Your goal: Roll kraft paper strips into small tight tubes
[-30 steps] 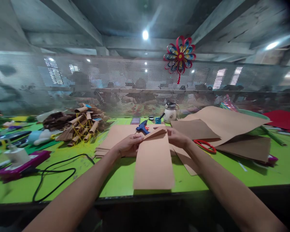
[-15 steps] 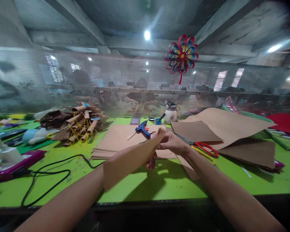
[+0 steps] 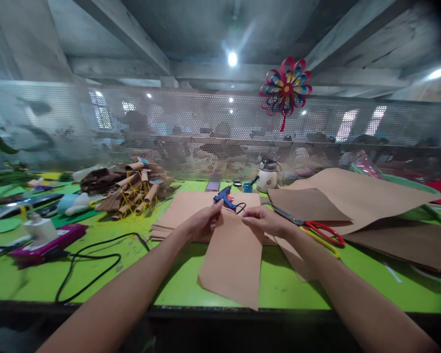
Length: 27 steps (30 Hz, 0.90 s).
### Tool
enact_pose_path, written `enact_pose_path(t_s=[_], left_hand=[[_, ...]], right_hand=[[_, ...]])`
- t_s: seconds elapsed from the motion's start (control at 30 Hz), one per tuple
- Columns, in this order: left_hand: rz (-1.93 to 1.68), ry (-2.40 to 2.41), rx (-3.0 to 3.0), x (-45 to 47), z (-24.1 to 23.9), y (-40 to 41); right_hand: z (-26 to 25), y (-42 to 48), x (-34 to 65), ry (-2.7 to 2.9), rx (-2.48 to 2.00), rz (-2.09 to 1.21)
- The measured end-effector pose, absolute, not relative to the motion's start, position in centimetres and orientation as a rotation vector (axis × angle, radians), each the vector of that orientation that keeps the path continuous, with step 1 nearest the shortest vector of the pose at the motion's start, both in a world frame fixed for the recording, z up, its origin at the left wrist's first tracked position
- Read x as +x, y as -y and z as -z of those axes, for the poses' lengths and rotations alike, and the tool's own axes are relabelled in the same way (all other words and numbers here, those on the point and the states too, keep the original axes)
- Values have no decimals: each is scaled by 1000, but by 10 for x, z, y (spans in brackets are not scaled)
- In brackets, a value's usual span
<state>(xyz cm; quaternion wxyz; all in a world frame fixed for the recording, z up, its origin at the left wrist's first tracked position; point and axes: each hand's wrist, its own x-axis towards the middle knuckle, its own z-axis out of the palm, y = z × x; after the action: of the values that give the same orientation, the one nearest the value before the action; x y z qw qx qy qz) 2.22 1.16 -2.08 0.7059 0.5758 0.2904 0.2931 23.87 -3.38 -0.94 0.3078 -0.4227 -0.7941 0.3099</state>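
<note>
Between my hands hangs a sheet of brown kraft paper [image 3: 231,262], its lower end loose near the table's front edge. My left hand [image 3: 206,220] pinches its upper left corner, while my right hand [image 3: 262,219] is closed on the upper right side. Just beyond the fingers, a blue glue gun [image 3: 225,196] lies on a stack of brown paper [image 3: 183,206]; its tip is partly hidden. Scissors with red and yellow handles [image 3: 323,235] rest beside my right wrist, over other brown paper pieces.
Rolled paper bundles with yellow string [image 3: 135,189] lie at left. A purple power strip [image 3: 51,245] with a black cable [image 3: 113,255] sits front left. A white jug [image 3: 267,179] and blue pot [image 3: 247,187] stand behind. Large brown sheets [image 3: 367,191] spread at right on the green table [image 3: 176,284].
The paper has turned from edge-on, slanting across my left forearm, to facing me. My left hand has come out from behind it to the upper left corner. The view has shifted slightly left.
</note>
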Motion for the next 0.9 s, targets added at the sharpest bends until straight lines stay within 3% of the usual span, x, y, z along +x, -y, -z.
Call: enact_pose_path(t_s=[0.27,0.43,0.57,0.9], left_hand=[[-803,-668,1433,29,32,-14],[-888,-695,1415,27,32,-16],[-795,-695,1590,20,31,-20],[-486,-714,2304,20,17,-18]], right_hand=[[9,37,229,2076,-1150,-711],[17,32,232,1747,-1090,-1054],[21,29,234,1579,-1129,-1107],[28,35,215,1798,-1196,-782]])
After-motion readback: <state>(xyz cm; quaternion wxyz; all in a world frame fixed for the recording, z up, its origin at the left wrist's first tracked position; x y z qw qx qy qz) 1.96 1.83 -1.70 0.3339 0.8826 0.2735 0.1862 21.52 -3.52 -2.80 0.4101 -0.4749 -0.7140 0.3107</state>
